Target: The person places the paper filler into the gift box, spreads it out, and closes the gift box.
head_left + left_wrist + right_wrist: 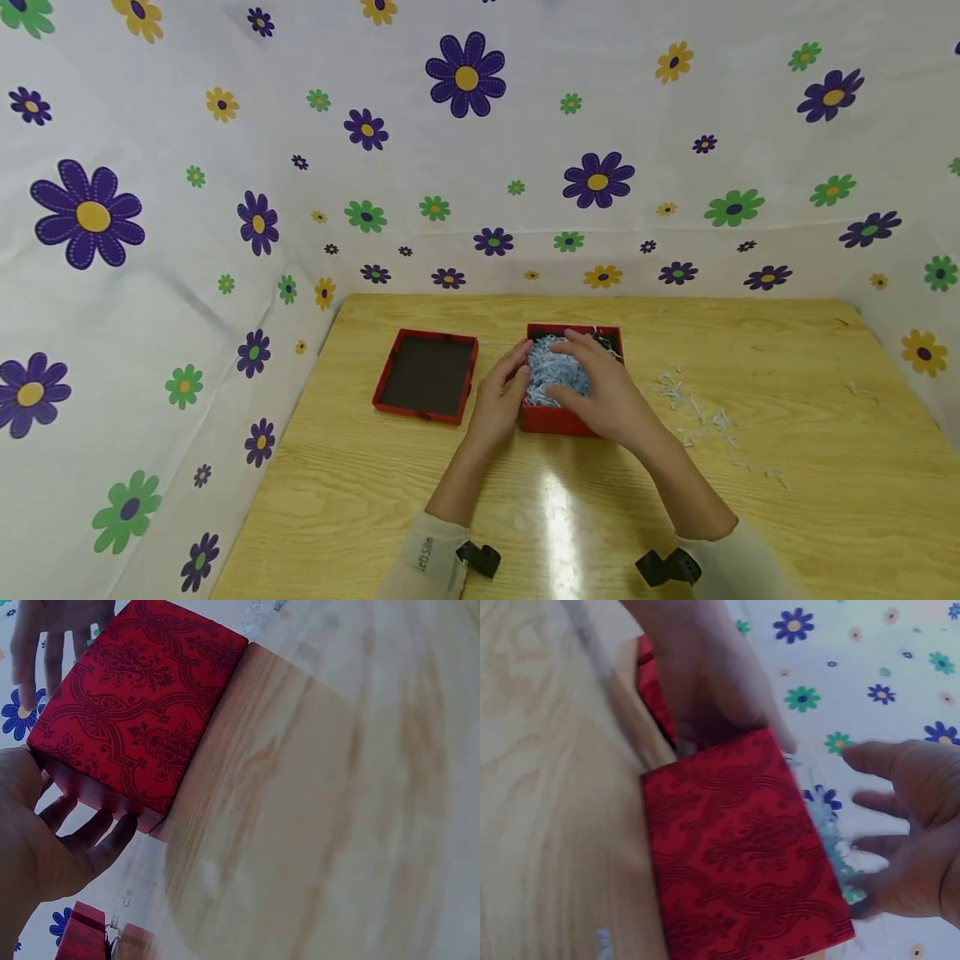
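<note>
The red box (561, 422) stands on the table (337, 500), beside a detached red lid (427, 375). The left hand (497, 402) rests against the box's left side, fingers loosely bent, not clasping it. The right hand (609, 393), holding nothing visible, spreads its fingers over blue shredded paper (553, 367) inside, partly covering it; whether its fingertips touch the paper is unclear. The right wrist view cuts off the box's lower edge.

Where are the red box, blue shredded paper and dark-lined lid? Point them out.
Red box (142, 705): left wrist view, middle of its patterned side.
Blue shredded paper (558, 373): head view, middle of the visible pile.
Dark-lined lid (427, 375): head view, its dark inner face.
</note>
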`<action>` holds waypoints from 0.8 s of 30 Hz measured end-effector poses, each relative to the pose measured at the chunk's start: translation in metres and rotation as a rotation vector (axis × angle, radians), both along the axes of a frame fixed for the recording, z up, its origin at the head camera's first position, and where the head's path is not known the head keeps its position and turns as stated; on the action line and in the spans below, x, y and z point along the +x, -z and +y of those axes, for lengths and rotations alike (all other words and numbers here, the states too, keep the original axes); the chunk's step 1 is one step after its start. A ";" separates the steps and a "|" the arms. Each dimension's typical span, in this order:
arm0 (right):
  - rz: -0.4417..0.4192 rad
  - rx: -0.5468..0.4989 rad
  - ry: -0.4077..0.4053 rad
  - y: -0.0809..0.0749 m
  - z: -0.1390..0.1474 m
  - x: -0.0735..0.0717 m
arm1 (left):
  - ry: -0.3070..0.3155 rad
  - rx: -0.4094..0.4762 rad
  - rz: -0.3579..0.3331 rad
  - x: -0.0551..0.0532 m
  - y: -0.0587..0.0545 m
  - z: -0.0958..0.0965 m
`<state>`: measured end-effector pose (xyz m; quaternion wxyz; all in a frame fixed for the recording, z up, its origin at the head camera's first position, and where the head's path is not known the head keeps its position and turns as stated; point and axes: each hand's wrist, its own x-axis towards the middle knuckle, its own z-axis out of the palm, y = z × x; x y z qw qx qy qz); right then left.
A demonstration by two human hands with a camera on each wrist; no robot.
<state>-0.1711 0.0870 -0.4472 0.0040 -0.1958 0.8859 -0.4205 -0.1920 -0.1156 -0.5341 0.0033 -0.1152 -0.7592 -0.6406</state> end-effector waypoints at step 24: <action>-0.147 0.161 -0.087 0.027 -0.006 -0.033 | -0.010 0.006 -0.003 0.000 0.002 0.001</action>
